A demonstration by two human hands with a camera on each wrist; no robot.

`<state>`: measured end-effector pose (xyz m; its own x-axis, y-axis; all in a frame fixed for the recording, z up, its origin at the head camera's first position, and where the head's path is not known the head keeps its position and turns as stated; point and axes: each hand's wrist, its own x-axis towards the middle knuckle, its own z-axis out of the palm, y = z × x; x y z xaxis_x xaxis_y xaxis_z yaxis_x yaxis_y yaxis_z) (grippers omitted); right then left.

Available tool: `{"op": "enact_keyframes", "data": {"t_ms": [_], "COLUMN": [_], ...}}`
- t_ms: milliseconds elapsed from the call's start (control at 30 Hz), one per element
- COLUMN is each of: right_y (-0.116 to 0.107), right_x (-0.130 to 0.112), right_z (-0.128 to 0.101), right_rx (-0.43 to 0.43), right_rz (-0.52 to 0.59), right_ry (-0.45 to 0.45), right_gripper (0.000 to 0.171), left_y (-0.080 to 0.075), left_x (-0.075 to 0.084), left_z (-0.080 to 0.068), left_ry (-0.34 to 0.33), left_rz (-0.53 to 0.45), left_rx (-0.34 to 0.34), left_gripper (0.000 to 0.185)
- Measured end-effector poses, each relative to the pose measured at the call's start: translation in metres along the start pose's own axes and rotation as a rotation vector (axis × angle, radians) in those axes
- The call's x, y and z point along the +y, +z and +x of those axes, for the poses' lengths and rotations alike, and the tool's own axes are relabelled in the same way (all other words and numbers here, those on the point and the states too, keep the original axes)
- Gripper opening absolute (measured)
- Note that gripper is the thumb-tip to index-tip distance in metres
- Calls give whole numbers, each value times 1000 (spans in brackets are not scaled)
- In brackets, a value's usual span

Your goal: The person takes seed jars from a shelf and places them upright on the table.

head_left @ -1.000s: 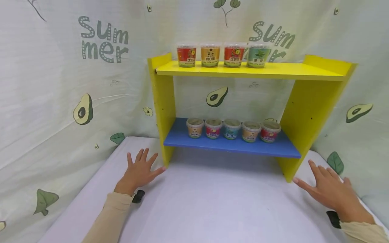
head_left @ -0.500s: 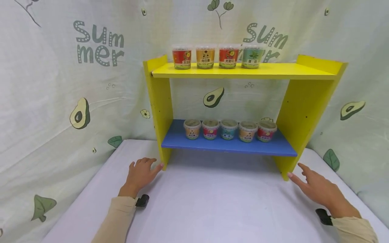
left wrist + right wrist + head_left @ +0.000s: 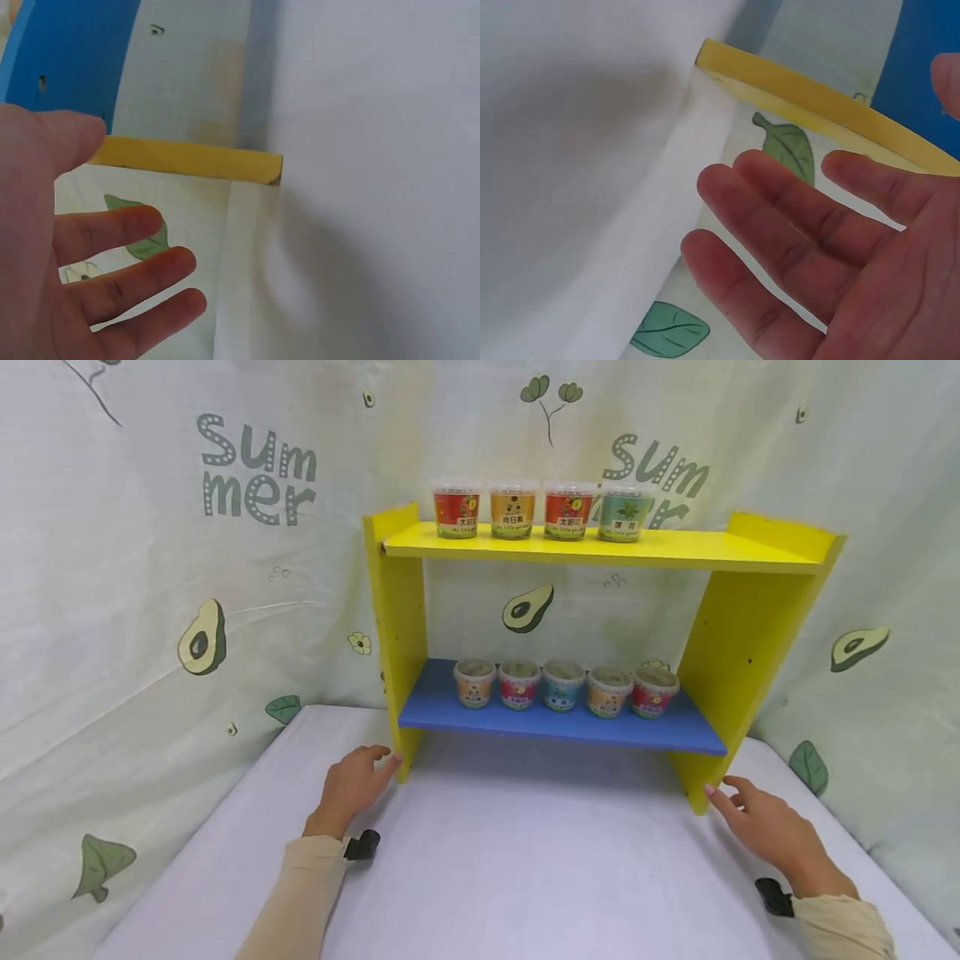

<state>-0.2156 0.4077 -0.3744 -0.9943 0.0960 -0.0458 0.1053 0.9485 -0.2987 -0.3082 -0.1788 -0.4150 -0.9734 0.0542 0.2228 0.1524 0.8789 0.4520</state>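
Two spread hands, left hand (image 3: 352, 783) and right hand (image 3: 767, 828), flanking yellow shelf (image 3: 405, 635) with blue board.

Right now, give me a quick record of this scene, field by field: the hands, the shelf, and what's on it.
left hand: left hand on the white table, fingers loosely spread, thumb tip at the foot of the shelf's left side panel
right hand: right hand by the foot of the right side panel, holding nothing
shelf: yellow frame, blue lower board
top board: four lidded tubs in a row
lower board: five smaller tubs in a row
backdrop: avocado-print cloth
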Motion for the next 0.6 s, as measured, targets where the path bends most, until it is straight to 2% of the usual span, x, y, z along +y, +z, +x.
{"op": "enact_keyframes", "data": {"t_ms": [133,333,600], "right_y": [-1,-8,-19], "right_x": [-2,-9,-16], "right_z": [3,2,-2], "right_rx": [2,30,103], "right_rz": [29,75,103], "right_ry": [30,43,47], "right_gripper": [95,96,93], "left_y": [-2,-2,-5], "left_x": [5,13,25], "left_z": [3,5,9], "left_ry": [-35,-50,-74], "left_rz": [-39,-90,-162], "left_rx": [-30,-40,-16], "left_gripper": [57,55,51]}}
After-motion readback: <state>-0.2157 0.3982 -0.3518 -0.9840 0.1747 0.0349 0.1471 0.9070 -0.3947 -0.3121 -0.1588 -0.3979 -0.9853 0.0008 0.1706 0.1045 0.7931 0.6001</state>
